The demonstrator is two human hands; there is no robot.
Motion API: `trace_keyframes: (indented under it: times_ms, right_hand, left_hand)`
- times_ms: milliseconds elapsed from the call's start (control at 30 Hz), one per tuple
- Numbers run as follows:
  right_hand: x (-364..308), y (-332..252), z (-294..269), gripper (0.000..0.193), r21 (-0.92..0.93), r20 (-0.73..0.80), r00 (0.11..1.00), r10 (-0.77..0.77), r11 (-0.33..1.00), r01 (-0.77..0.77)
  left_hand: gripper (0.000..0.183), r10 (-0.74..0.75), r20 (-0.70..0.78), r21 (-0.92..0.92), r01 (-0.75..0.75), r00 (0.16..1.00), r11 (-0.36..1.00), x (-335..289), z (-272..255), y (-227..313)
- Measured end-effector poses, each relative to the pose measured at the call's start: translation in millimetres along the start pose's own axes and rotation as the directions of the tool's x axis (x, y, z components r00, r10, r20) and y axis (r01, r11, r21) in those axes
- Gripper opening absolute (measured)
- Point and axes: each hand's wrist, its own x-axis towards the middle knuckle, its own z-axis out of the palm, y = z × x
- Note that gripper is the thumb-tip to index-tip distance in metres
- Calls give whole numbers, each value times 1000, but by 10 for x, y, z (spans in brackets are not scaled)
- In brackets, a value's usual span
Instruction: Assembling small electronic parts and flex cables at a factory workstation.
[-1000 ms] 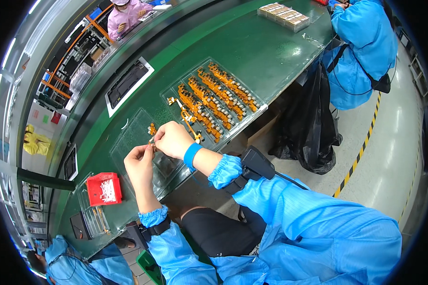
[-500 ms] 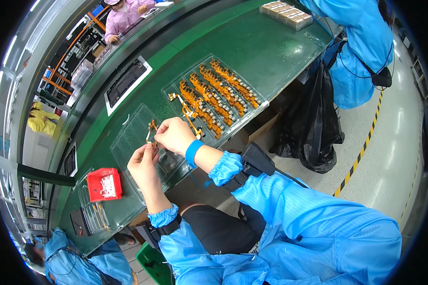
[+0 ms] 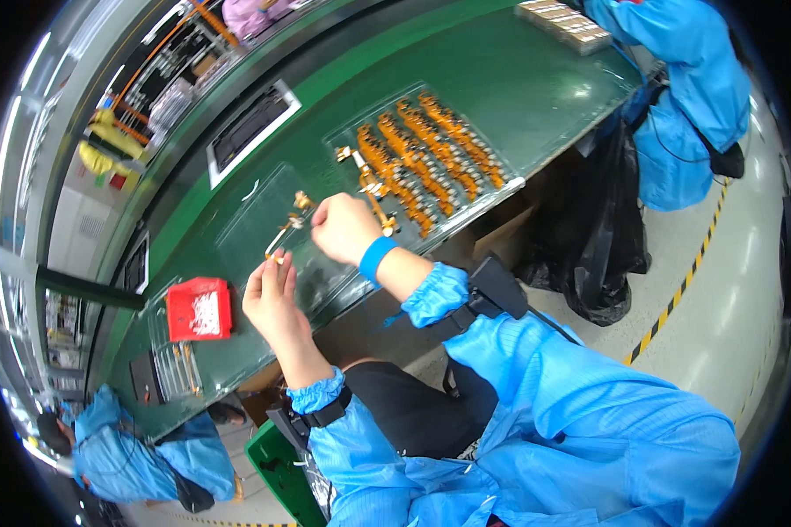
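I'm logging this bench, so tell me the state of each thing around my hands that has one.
Left hand: pinching the orange-and-white strip
Right hand: curled near the strip; grip unclear
Orange-and-white strip: held at its near end
Red bin: open, holding white pieces
Clear tray: holding four rows of orange parts
Black bag: creased

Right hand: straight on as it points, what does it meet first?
Likely the flex strip in the left hand, its far end just ahead; depth is unclear, so the right hand might pass over it.
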Motion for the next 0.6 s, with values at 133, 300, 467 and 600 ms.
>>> trace_keyframes:
  times_ms: [133,300,467,600]
  right_hand:
    - [-100,-207,-88,12,-289,23,995,-94,952,96]
    - [-118,-164,-37,10,-425,84,968,-238,870,250]
    - [-217,-130,66,12,-539,169,951,-257,784,308]
    - [-245,-171,140,15,-561,168,949,-266,766,314]
  left_hand:
    - [21,-10,13,-18,11,1000,1000,41,-74,135]
    - [16,111,35,-99,-107,993,989,43,-24,406]
    - [16,233,120,-203,-206,965,957,-71,-181,892]
    - [17,316,168,-168,-288,934,943,-423,-517,1176]
